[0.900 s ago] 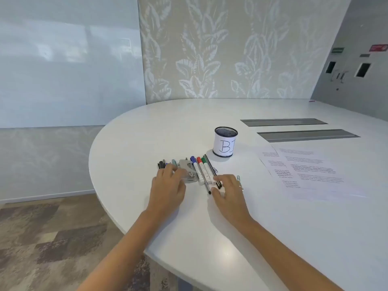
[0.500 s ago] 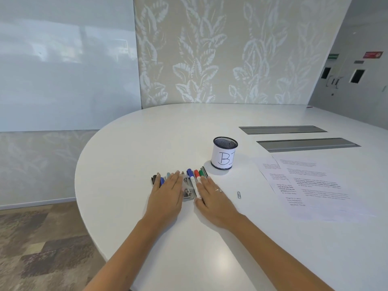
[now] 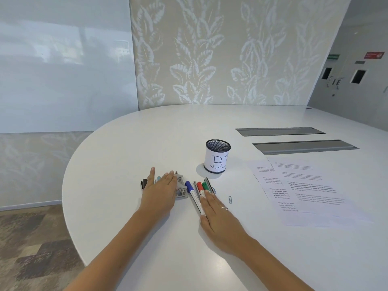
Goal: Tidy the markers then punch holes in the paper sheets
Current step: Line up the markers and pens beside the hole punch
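Several markers lie side by side on the white table (image 3: 126,156): a blue-capped one (image 3: 190,189), a red-capped one (image 3: 200,187) and a green-capped one (image 3: 206,186). My right hand (image 3: 218,213) lies flat, fingers together, over their near ends. My left hand (image 3: 160,191) rests flat over more markers (image 3: 144,183) at the left, its fingers touching a grey metal hole punch (image 3: 181,188). A black mesh pen cup (image 3: 217,156) labelled "B" stands behind them. Printed paper sheets (image 3: 302,190) are spread to the right.
A paper clip (image 3: 230,199) lies between the markers and the sheets. Two grey cable hatches (image 3: 302,146) are set in the tabletop behind the papers. The table's curved edge runs at the left, with carpet below.
My hands have drawn apart: the right one slid the blue, red and green markers to the right, away from the hole punch. The left hand stays over the left markers.
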Demonstrator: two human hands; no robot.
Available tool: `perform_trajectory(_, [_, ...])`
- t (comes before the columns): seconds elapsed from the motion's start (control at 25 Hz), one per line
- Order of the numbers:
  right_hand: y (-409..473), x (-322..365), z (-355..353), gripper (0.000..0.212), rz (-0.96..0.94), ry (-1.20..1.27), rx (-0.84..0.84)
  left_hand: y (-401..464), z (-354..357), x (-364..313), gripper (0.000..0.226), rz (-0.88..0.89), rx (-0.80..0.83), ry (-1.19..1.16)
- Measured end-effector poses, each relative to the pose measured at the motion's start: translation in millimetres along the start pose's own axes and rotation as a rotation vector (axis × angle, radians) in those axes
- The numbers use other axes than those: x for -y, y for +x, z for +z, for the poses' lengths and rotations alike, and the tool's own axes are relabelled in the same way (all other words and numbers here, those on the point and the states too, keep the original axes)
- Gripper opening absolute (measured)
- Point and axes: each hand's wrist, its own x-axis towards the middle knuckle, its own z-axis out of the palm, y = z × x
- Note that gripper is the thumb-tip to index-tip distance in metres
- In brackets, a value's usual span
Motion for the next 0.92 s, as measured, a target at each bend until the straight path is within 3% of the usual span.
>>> perform_trajectory(0.32, [-46.4, -13.9, -12.7, 0.055, 0.011, -0.018, 0.002, 37.6, 0.4, -26.3, 0.048, 0.019, 0.040, 0.015])
perform_trajectory(0.52, [-60.7, -15.2, -16.8, 0.052, -0.076, 0.049, 0.025, 23.6, -3.0, -5.5, 0.049, -0.122, 0.015, -0.202])
perform_trajectory(0.68, [-60.1, -9.4, -17.4, 0.054, -0.149, 0.073, 0.044, -6.3, -7.0, 21.2, 0.047, -0.154, 0.225, -0.023])
perform_trajectory(0.92, [-42.4, 15.9, -7.2, 0.051, -0.230, 0.083, 0.042, -32.0, -13.3, 25.9, 0.047, 0.012, 0.256, 0.193])
